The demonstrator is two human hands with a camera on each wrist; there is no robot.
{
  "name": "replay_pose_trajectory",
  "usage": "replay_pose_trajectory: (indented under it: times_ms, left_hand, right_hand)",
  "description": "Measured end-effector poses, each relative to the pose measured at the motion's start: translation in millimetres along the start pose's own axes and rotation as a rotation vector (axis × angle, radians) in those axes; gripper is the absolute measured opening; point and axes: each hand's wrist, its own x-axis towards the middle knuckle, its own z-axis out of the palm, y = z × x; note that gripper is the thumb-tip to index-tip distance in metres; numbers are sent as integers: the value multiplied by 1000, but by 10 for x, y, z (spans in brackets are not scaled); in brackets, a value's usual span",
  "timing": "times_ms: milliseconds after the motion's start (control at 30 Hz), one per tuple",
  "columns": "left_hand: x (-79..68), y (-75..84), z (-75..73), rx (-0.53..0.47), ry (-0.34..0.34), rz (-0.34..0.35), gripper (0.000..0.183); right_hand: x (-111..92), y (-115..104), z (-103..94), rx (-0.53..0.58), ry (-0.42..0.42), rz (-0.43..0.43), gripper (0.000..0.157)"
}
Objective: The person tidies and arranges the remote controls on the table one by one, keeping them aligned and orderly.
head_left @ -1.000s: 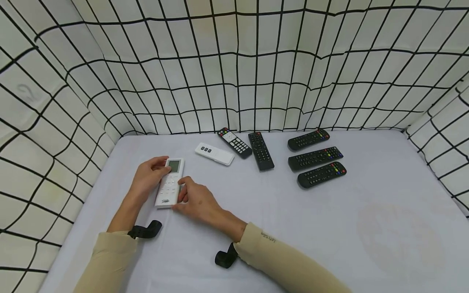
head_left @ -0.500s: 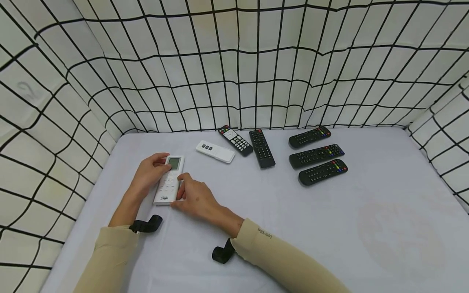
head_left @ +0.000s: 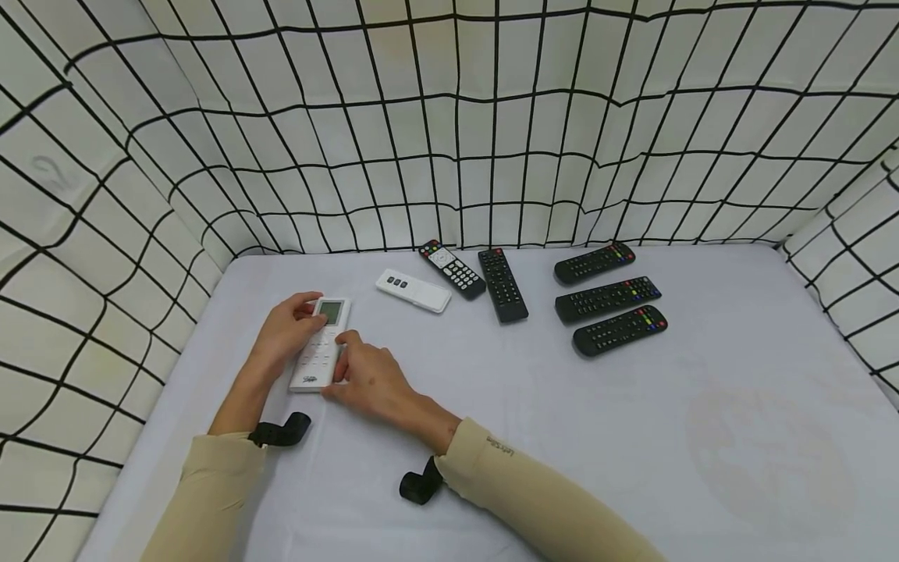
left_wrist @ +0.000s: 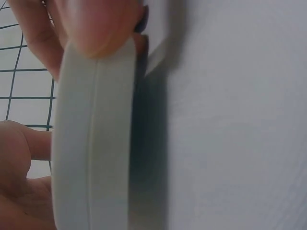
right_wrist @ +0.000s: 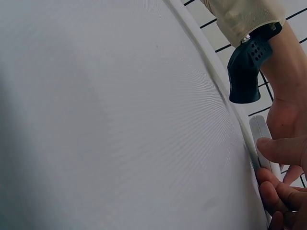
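A white air-conditioner remote [head_left: 318, 361] with a small grey screen lies near the table's left side, buttons facing up. My left hand [head_left: 284, 332] grips its upper left part, thumb beside the screen. At the lower right edge, my right hand [head_left: 372, 380] pinches the same remote, thumb at the bottom corner and index finger higher along the side. The left wrist view shows the remote's pale side edge [left_wrist: 91, 143] close up, with a dark shadow along it. In the right wrist view, the remote's end [right_wrist: 259, 128] shows between both hands.
A smaller white remote [head_left: 413, 291] lies behind the hands. Beside it are a black remote with white buttons [head_left: 453, 270] and a black remote [head_left: 502, 286]. Three black remotes [head_left: 607, 297] lie in a row to the right. Black netting [head_left: 456, 156] surrounds the white table [head_left: 562, 437].
The air-conditioner remote and my right hand have shifted slightly left. Both hands keep their hold on it, and the other remotes stay in place.
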Motion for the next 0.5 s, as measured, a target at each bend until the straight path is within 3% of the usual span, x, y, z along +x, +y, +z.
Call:
replay_pose_trajectory:
  times_ms: [500]
  left_hand:
    - [-2, -3, 5, 20, 6, 3, 58]
  right_hand:
    - [55, -51, 74, -45, 11, 12, 74]
